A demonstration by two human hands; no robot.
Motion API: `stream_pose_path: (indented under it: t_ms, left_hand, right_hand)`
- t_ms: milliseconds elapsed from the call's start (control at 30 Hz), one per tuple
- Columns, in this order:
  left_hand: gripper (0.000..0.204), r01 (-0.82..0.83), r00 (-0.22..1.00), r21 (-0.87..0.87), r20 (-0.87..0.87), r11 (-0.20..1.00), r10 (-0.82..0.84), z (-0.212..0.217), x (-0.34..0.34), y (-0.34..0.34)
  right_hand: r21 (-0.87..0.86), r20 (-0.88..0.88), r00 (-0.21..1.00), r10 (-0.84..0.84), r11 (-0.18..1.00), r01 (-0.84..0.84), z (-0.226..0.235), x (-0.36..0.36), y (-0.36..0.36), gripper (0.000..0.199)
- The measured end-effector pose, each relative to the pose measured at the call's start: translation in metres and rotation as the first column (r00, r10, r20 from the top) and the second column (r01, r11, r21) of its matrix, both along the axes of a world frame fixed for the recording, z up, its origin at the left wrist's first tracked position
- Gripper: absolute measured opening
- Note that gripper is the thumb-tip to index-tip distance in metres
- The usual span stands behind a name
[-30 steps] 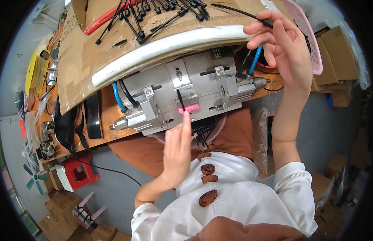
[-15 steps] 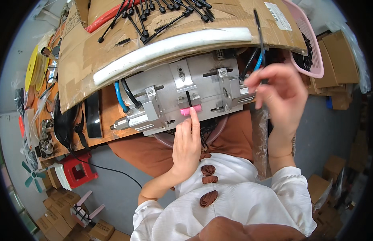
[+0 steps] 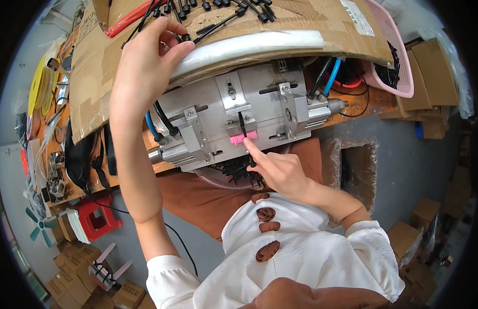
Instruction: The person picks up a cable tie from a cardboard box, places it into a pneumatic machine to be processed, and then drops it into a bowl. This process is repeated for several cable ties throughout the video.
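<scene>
My left hand (image 3: 146, 67) reaches to the cardboard, with thumb and fingertips closed around the capped end of a black rod (image 3: 186, 37). My right hand (image 3: 282, 172) stretches its index finger onto a pink sleeve (image 3: 243, 137) at the front of the metal fixture (image 3: 259, 103). Its other fingers are curled, and a black rod (image 3: 252, 160) shows at them, mostly hidden by the hand. Another thin black rod (image 3: 242, 122) lies in the fixture's middle, running from the metal bracket (image 3: 232, 92) down to the pink sleeve.
Several capped black rods (image 3: 234, 19) lie on the cardboard (image 3: 301, 56), behind a white padded strip (image 3: 259, 42). Below the fixture, a bowl (image 3: 213, 180) holds more black pieces. A pink basket (image 3: 402, 46) stands at right. Blue hoses (image 3: 332, 77) flank the fixture.
My left hand has gone from the pink sleeve up to the rods on the cardboard. My right hand has come down from the upper right, where it held a black rod, to the pink sleeve.
</scene>
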State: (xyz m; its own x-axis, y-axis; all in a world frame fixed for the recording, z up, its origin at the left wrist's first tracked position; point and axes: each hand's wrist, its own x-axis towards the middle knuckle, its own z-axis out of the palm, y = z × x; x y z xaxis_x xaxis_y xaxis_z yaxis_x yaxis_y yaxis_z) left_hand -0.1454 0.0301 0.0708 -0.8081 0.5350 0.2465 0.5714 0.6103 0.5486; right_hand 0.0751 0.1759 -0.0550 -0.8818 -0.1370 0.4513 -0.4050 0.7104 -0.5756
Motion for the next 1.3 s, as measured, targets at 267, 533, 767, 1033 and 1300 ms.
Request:
stream_pose_path:
  t_ms: [267, 533, 767, 1033, 1300]
  left_hand:
    - [0.024, 0.088, 0.989, 0.133, 0.111, 0.987, -0.103, -0.009, -0.023, -0.005]
    - [0.021, 0.042, 0.996, 0.099, 0.08, 0.994, -0.05, -0.004, -0.025, -0.006]
    - [0.018, 0.061, 0.998, 0.019, -0.036, 0.998, -0.06, 0.008, 0.012, -0.029]
    - [0.051, -0.141, 0.935, 0.177, -0.3, 0.974, 0.19, -0.02, 0.101, -0.02]
    - [0.073, -0.018, 0.982, -0.033, -0.186, 0.999, 0.012, -0.107, 0.196, 0.006]
  right_hand:
    - [0.02, 0.047, 0.999, -0.021, 1.0, 0.02, 0.001, -0.004, 0.0, 0.068]
    - [0.049, 0.088, 0.996, -0.01, 0.999, 0.005, 0.007, -0.003, 0.0, 0.071]
    - [0.28, -0.297, 0.954, -0.042, 0.951, 0.129, 0.088, -0.06, 0.04, 0.036]
    - [0.559, -0.578, 0.788, 0.211, 0.806, 0.195, 0.128, -0.192, 0.08, 0.01]
    - [-0.474, -0.132, 0.991, 0.03, 0.876, -0.089, 0.151, -0.146, 0.101, 0.016]
